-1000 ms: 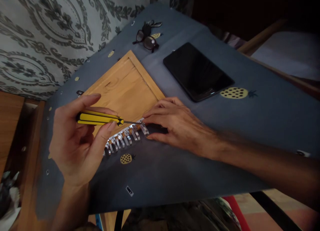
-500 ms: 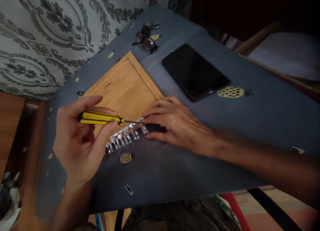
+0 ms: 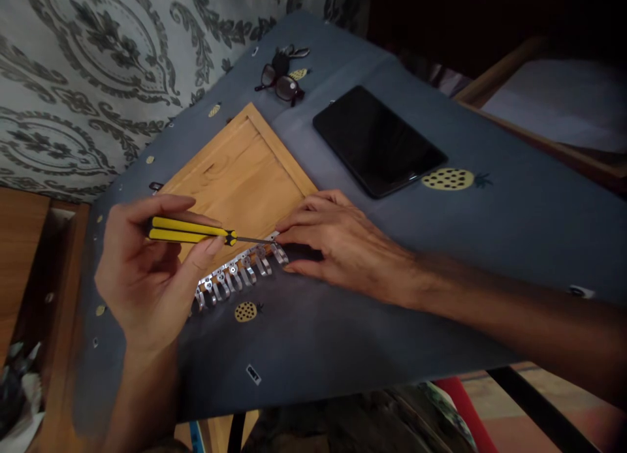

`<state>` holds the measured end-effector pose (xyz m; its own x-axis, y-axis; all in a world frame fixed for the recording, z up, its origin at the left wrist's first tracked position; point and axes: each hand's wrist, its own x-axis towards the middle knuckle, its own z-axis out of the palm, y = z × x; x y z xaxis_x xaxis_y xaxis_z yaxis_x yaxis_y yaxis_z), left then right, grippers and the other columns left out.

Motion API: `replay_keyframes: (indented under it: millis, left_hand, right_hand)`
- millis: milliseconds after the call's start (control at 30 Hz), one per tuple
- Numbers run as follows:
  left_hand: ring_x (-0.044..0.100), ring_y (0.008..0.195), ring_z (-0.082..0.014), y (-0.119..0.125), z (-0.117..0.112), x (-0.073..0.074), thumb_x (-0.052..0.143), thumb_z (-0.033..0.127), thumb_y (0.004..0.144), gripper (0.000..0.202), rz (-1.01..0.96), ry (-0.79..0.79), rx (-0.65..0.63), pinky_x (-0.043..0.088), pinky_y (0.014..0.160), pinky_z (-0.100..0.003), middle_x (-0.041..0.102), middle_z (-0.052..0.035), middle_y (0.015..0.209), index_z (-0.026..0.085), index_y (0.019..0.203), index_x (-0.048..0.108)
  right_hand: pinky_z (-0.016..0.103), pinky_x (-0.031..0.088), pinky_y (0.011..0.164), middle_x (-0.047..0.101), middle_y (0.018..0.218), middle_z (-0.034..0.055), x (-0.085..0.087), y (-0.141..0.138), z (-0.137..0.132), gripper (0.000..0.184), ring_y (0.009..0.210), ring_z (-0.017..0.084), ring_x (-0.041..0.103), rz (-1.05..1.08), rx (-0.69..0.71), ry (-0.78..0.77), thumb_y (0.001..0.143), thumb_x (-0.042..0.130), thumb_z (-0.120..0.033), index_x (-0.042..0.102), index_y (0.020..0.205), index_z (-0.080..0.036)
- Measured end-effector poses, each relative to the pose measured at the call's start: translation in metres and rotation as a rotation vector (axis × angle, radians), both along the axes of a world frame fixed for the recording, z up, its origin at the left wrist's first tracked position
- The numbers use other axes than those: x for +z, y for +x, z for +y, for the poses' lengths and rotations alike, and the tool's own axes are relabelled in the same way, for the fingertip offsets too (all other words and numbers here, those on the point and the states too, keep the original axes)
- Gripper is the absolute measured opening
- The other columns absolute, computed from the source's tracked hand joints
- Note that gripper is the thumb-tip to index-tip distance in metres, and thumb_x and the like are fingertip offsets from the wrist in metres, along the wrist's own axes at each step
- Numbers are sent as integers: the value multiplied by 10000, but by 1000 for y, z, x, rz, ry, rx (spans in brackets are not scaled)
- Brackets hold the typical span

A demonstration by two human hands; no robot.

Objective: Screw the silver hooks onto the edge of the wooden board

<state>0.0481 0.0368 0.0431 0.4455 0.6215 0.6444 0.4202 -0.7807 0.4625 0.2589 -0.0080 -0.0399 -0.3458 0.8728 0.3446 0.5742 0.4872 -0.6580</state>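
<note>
My left hand point(image 3: 151, 270) is closed around the yellow-and-black handle of a screwdriver point(image 3: 189, 230). Its thin metal shaft points right, and the tip reaches the right end of a metal hook rail point(image 3: 233, 270). Several curved silver hooks line this rail, which lies along the near edge of a framed wooden board point(image 3: 245, 172). At that same right end, my right hand point(image 3: 337, 244) has its fingers closed on the rail beside the screwdriver tip. Whether a small screw sits between those fingertips is hidden.
A black tablet point(image 3: 379, 140) lies right of the board on the blue pineapple-print tablecloth point(image 3: 343, 335). Eyeglasses point(image 3: 281, 86) and a bunch of keys point(image 3: 294, 51) are at the back. Patterned fabric point(image 3: 98, 81) borders the table's left side.
The screwdriver and my left hand have shifted slightly left, with the handle turned a little. My right hand stays at the rail's end. The whole view has moved slightly.
</note>
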Motion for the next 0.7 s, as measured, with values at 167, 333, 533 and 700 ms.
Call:
replay_keyframes:
  millis: [167,333,533,700]
  left_hand:
    - [708,703,-87,4,-1,0,841,116,665,469,-17,61,35,619,631,-208,681,33,907,204,1099,689]
    - [714,693,-91,8,-1,-4,821,87,657,473,-53,57,57,622,635,-204,670,29,902,207,1098,700]
    - [758,854,-143,11,-3,-2,747,23,702,563,-99,-36,-66,665,794,-304,585,-32,1242,204,1223,635]
    - [752,847,-155,11,-2,-2,717,78,762,469,-40,-32,-73,661,808,-363,638,-2,1023,214,1199,615]
  right_hand:
    - [441,365,976,762,1109,72,1,1,-1,201,1074,270,596,4,18,-11,836,787,-259,761,1020,-184]
    - [456,374,990,762,1106,81,2,1,-1,205,1092,277,594,16,14,-16,832,790,-248,760,1025,-187]
    - [436,357,980,758,1121,81,0,0,-1,190,1096,270,587,23,19,-11,848,774,-240,761,1025,-173]
    - [419,353,971,762,1103,57,-2,0,0,215,1081,261,586,12,9,16,827,799,-288,758,1019,-199]
